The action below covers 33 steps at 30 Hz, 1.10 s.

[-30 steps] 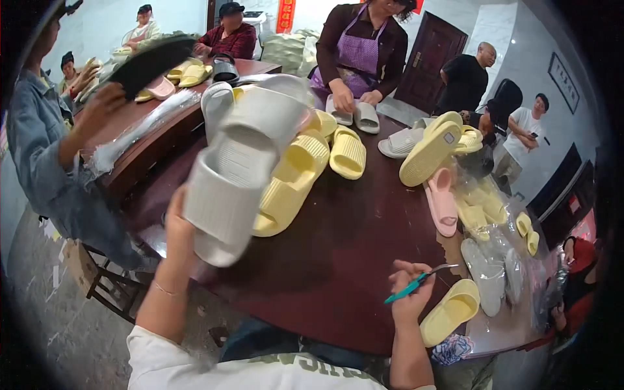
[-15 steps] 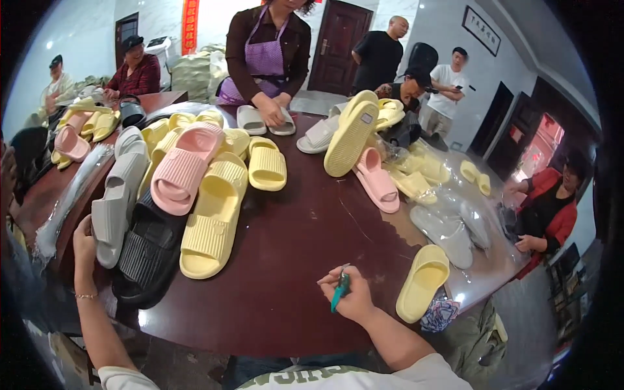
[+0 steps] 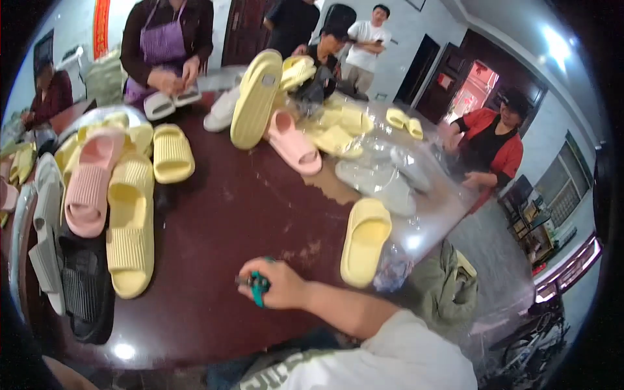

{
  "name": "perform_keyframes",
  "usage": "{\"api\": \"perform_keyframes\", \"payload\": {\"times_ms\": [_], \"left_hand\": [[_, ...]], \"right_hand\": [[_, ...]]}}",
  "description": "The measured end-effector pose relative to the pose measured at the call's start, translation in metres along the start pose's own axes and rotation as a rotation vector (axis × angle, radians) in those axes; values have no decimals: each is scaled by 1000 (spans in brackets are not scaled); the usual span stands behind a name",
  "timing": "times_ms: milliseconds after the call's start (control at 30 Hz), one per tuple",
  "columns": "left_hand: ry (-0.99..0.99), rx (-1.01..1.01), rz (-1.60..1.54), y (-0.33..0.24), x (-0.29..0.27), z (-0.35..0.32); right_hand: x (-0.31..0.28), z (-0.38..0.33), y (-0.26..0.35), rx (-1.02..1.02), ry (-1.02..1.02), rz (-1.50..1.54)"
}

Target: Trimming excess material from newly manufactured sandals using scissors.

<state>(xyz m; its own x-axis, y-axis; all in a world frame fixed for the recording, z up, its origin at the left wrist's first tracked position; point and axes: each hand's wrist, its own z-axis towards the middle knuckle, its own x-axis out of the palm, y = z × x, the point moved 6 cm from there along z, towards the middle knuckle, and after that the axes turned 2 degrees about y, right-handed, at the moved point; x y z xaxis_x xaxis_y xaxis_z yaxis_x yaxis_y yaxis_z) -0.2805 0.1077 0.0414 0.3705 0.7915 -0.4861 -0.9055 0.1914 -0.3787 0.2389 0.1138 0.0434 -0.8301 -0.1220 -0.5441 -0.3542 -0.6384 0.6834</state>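
My right hand (image 3: 283, 283) is closed around small teal-handled nippers (image 3: 259, 287), held above the dark red table with the dark metal head pointing left. Only a bit of my left forearm (image 3: 65, 375) shows at the lower left edge, and the hand itself is out of sight. To the left lie ribbed slide slippers: a black one (image 3: 88, 286), a grey one (image 3: 47, 263), a pink one (image 3: 88, 188) on top and a long yellow one (image 3: 130, 240). Right of my right hand rests a single yellow slipper (image 3: 366, 244).
A large yellow slipper (image 3: 255, 101) stands tilted, sole outward, beside a pink slipper (image 3: 296, 143). Plastic-wrapped grey slippers (image 3: 377, 185) lie farther right. Across the table (image 3: 214, 312), a person in a purple apron (image 3: 162, 45) handles white slippers; a person in red (image 3: 504, 136) stands at right.
The view has swung right, so the slippers sit farther left. My left hand, earlier at the grey slipper, has left the picture. My right hand still grips the nippers, now turned more leftward.
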Motion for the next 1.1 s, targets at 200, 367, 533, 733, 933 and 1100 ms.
{"api": "perform_keyframes", "payload": {"times_ms": [200,367,533,733,933,1100], "left_hand": [[-219,142,-72,-56,-26,31],[-234,246,-125,-109,-39,27],[-189,424,-173,-163,-51,50],[-17,553,-277,-214,-43,44],[-17,655,-364,-248,-29,34],[0,707,-338,-279,-37,16]], "right_hand": [[6,-4,7,-39,30,50],[4,-5,13,-7,102,87],[-21,13,-2,239,-133,319],[-75,104,-53,497,-538,635],[-146,151,-160,465,-475,-612],[-152,178,-202,113,-29,-954]]}}
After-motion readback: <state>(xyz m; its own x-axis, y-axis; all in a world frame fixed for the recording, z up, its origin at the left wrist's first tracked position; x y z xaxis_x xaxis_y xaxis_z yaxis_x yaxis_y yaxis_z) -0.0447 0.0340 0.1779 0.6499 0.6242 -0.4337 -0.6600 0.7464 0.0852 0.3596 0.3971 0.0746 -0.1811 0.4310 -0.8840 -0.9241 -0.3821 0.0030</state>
